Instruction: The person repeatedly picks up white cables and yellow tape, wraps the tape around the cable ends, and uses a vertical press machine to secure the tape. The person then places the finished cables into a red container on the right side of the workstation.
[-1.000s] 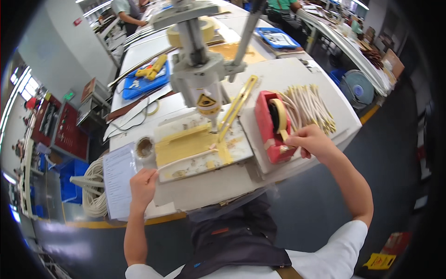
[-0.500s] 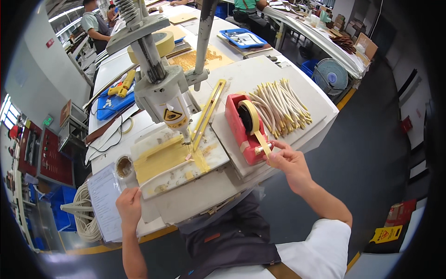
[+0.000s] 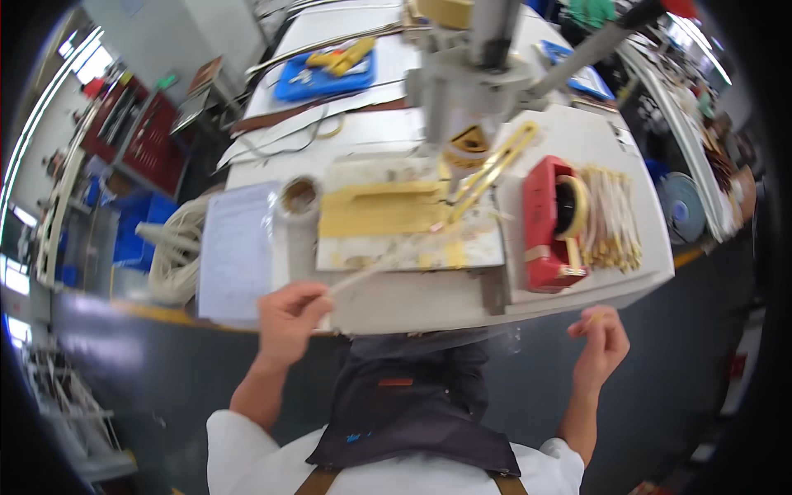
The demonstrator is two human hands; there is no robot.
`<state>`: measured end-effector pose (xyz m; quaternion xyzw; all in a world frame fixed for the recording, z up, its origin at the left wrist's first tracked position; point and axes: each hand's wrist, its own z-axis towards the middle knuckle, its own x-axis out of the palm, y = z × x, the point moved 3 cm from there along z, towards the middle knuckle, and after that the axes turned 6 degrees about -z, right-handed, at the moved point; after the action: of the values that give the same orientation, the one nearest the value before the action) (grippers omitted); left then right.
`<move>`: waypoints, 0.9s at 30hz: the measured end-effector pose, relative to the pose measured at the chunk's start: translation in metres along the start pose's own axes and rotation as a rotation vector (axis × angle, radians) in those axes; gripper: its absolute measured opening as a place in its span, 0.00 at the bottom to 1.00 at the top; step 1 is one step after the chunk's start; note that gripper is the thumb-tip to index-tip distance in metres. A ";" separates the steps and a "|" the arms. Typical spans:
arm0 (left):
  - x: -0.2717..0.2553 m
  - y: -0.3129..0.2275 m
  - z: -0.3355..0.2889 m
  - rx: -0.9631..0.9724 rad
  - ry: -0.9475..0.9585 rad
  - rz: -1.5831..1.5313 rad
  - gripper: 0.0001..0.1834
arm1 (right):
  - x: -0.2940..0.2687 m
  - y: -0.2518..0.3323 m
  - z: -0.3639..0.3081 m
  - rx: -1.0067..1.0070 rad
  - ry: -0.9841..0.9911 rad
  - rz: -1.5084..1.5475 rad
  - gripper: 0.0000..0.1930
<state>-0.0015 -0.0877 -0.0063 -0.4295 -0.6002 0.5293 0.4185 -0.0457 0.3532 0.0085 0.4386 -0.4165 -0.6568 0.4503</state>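
Observation:
In my left hand, closed in a pinch, is one end of a thin white cord. The cord slants up and right over the marble slab, blurred by motion. My right hand is pinched beyond the table's front edge, with a small bit of yellow tape at its fingertips. Above that hand and to its left stands a red tape dispenser with a roll of tape. Yellow tape covers part of the slab, under the grey press.
Beside the dispenser lies a bundle of white cords with yellow ends. A paper sheet and a tape roll lie left of the slab. Behind are a blue tray with a yellow glue gun. Coiled cord hangs at the left.
My right hand has left the tape dispenser and drawn back toward me with a bit of tape. My left hand keeps the cord. The view has turned toward the left.

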 end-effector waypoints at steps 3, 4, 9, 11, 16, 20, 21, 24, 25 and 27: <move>0.039 -0.001 -0.025 0.040 0.083 -0.145 0.07 | 0.066 0.046 -0.011 -0.331 0.538 -0.185 0.02; 0.047 0.002 -0.026 0.040 0.130 -0.186 0.08 | 0.087 0.052 -0.017 -0.382 0.627 -0.140 0.04; 0.075 0.009 -0.044 -0.015 0.213 -0.301 0.11 | 0.153 0.058 -0.031 -0.325 0.726 0.034 0.08; 0.081 0.006 -0.045 0.094 0.210 -0.216 0.11 | 0.162 0.058 -0.032 -0.257 0.729 0.068 0.10; 0.083 0.004 -0.048 0.408 0.188 0.078 0.12 | 0.165 0.052 -0.036 -0.107 0.707 0.071 0.09; 0.088 0.001 -0.050 0.502 0.154 0.160 0.12 | 0.163 0.045 -0.042 -0.082 0.678 0.057 0.08; 0.088 0.001 -0.050 0.517 0.150 0.161 0.12 | 0.162 0.044 -0.043 -0.077 0.669 0.067 0.08; 0.090 0.001 -0.049 0.560 0.137 0.191 0.12 | 0.160 0.043 -0.044 -0.050 0.653 0.091 0.08; 0.090 0.001 -0.049 0.575 0.133 0.206 0.12 | 0.160 0.045 -0.045 -0.032 0.655 0.093 0.09; 0.090 0.001 -0.050 0.587 0.128 0.219 0.12 | 0.160 0.046 -0.045 -0.062 0.642 0.096 0.09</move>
<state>0.0207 0.0127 0.0011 -0.3846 -0.3445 0.6938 0.5020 -0.0257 0.1817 0.0077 0.5893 -0.2532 -0.4753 0.6022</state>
